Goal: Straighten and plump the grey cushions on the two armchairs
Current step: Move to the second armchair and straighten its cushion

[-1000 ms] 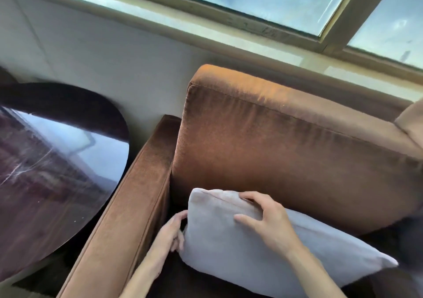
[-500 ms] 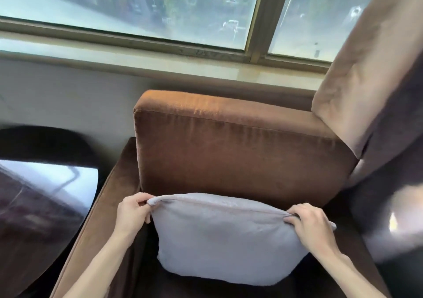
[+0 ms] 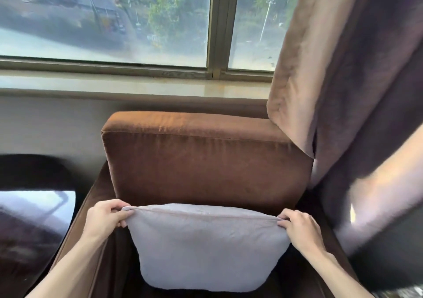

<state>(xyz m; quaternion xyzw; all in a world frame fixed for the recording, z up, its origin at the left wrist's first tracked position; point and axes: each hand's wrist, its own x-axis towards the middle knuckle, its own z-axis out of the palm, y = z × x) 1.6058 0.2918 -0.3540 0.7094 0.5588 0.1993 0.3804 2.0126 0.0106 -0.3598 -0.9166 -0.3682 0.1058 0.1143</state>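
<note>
Left hand (image 3: 104, 217) and right hand (image 3: 301, 228) pinching cushion (image 3: 206, 247) top corners, stretching it square against armchair (image 3: 206, 158) back

The cushion (image 3: 206, 247) is set on the armchair (image 3: 206, 160) against its backrest; the table (image 3: 34, 217) is found at 9 o'clock, the curtain (image 3: 354, 80) at 3 o'clock, the window (image 3: 137, 23) at 12.

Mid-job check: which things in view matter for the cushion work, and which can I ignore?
In the job: grey cushion, held at its top corners by left hand and right hand; brown armchair.

Ignore: curtain, dark glossy table, window sill.
</note>
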